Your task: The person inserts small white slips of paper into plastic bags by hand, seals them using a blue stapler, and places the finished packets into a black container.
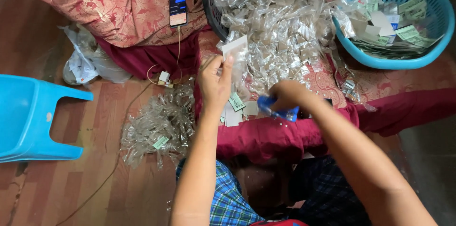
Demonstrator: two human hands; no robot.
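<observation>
L hand pinches a small clear pouch by its lower edge, thumb + fingers clamped, top held up, prob so the open end stays reachable. R hand clenched round a blue stapler, low over the front edge of the red cloth, near the paper slips. Big pouch pile at the cloth's far edge, within reach. Blue basket of slips at far-right corner. Second pouch heap on the floor, off the left edge. Phone charging, well apart.

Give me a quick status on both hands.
Left hand pinching clear packet. Right hand gripping blue stapler. Heap of clear bags close behind.
</observation>
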